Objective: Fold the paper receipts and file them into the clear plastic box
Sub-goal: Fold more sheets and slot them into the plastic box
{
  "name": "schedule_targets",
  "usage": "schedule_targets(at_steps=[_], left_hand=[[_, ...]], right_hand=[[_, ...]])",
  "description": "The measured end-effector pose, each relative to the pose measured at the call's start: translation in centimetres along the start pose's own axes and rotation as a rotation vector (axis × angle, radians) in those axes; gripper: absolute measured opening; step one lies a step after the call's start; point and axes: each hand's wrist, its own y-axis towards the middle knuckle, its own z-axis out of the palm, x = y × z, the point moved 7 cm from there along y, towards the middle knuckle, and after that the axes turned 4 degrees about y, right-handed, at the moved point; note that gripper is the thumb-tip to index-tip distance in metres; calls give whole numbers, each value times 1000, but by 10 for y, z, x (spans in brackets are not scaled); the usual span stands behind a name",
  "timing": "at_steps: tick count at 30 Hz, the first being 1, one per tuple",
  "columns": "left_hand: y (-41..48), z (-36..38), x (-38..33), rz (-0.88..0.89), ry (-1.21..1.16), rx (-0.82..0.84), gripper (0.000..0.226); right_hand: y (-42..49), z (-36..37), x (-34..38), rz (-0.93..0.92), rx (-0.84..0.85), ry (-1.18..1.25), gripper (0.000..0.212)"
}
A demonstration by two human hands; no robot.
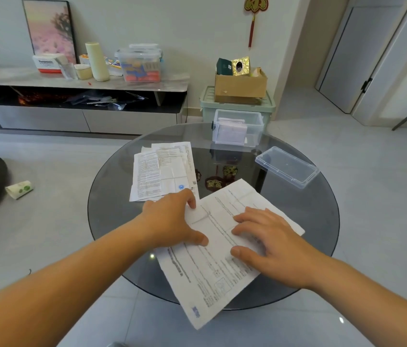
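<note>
A large creased paper receipt (212, 269) lies slanted on the round glass table (305, 221), its near corner hanging past the table's front edge. My left hand (172, 219) rests on the sheet's left edge, thumb and fingertips touching the paper. My right hand (270, 244) lies flat on its right half, fingers spread. A stack of other receipts (162, 171) sits to the far left on the table. The clear plastic box (238, 131) stands open at the table's far edge with folded papers inside. Its clear lid (287, 166) lies to the right.
Behind the table are a green storage bin (237, 106) with a cardboard box (241, 86) on top, and a low TV cabinet (79, 81) holding containers. A crumpled paper roll (19, 189) lies on the floor at left. Doors stand at the right.
</note>
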Motion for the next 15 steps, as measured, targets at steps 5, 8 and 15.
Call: schedule_targets(at_steps=[5,8,15], left_hand=[[-9,-6,-1,-44,-542,189,19],[-9,0,0,-140,-849,247,27],[-2,13,3,-24,-1001,355,34]], right_hand=[[3,-6,-5,51,0,13,75],[-1,-12,-3,53,-10,158,75],[-8,-11,2,6,22,444,76]])
